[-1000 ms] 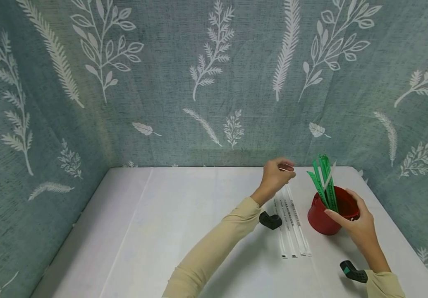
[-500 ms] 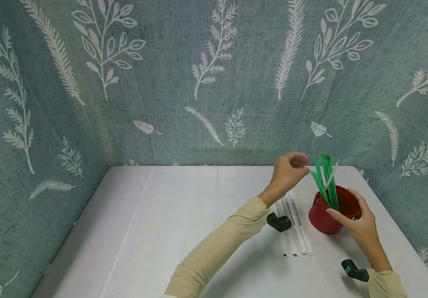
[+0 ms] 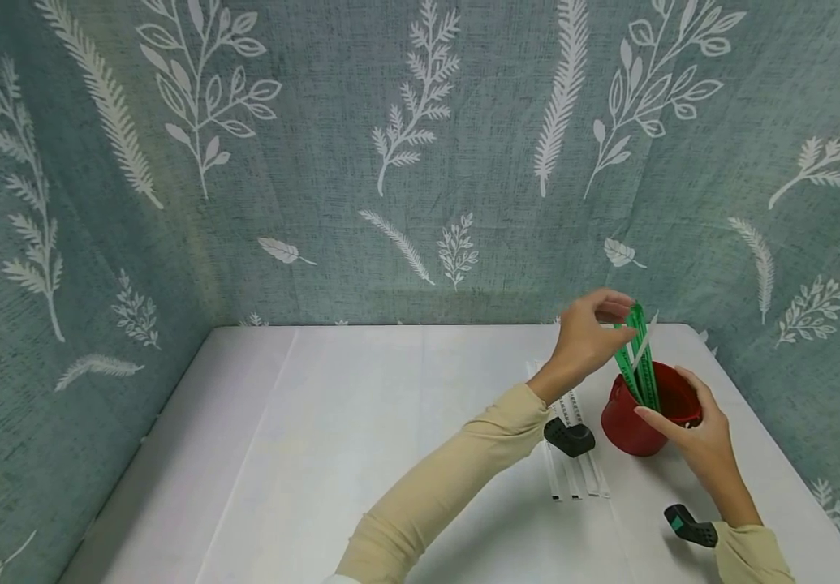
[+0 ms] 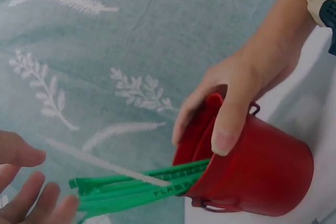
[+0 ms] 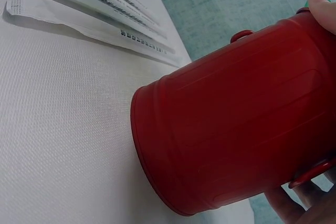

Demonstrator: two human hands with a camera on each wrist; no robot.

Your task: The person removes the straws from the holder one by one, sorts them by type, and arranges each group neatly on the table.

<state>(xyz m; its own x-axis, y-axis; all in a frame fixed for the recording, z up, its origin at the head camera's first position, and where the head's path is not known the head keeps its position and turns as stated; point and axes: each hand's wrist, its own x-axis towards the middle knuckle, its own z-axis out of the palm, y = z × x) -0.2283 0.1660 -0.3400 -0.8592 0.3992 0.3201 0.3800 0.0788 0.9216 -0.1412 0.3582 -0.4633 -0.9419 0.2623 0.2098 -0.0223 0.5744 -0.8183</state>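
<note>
My right hand (image 3: 708,430) grips a red bucket (image 3: 631,426) at its rim, thumb on the near side and fingers around the far side. Several green straws with printed lettering (image 4: 136,190) stand in the bucket, leaning over its rim, with one thin white straw (image 4: 113,167) among them. Beside their upper ends is my left hand (image 3: 591,334). In the left wrist view its thumb and fingers (image 4: 31,156) are spread apart, and nothing shows between them. Whether a fingertip touches the straws cannot be told.
Several white paper-wrapped straws (image 5: 94,24) lie side by side on the white table (image 3: 354,422), left of the bucket, partly under my left forearm. A leaf-patterned grey-green cloth (image 3: 317,162) hangs behind the table and along both sides.
My left hand has moved right, from above the wrapped straws to the green straws in the bucket. A thin piece earlier seen at its fingers no longer shows. My right hand stays on the bucket.
</note>
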